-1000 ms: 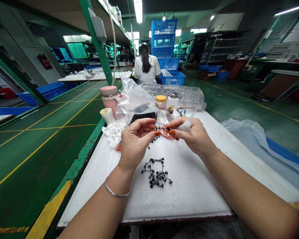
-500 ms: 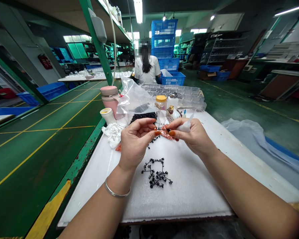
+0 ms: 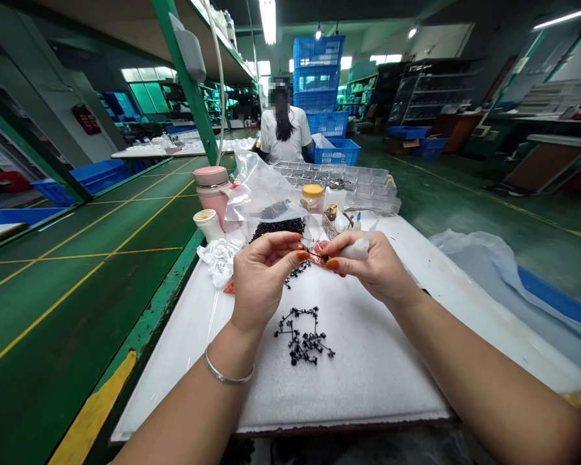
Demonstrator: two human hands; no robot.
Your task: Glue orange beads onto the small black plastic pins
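Between the fingertips of my left hand (image 3: 266, 271) is one end of a thin black stick-like part (image 3: 314, 254) with a small knob. My right hand (image 3: 372, 265) has thumb and forefinger closed at the knobbed right end. Tucked in that same hand is a small translucent white squeeze bottle (image 3: 359, 249), its tapered tip pointing up and away. Below the hands, a loose cluster of similar black parts (image 3: 310, 345) lies on the white foam-topped table (image 3: 368, 374). Behind the fingers sits a bag of tiny orange-red pieces (image 3: 318, 253), partly hidden.
A heap of black parts (image 3: 278, 227) spills from a clear plastic bag (image 3: 256, 187). Around it stand a pink thermos (image 3: 213, 194), a white tub (image 3: 209, 226), crumpled tissue (image 3: 219, 261), a yellow-lidded jar (image 3: 312, 199) and a clear compartment tray (image 3: 368, 187). A person (image 3: 285, 129) sits beyond.
The right end of the black part has dipped slightly, so it now slants down to the right. My right fingertips have shifted a little left and lower. The cluster on the table is unchanged.
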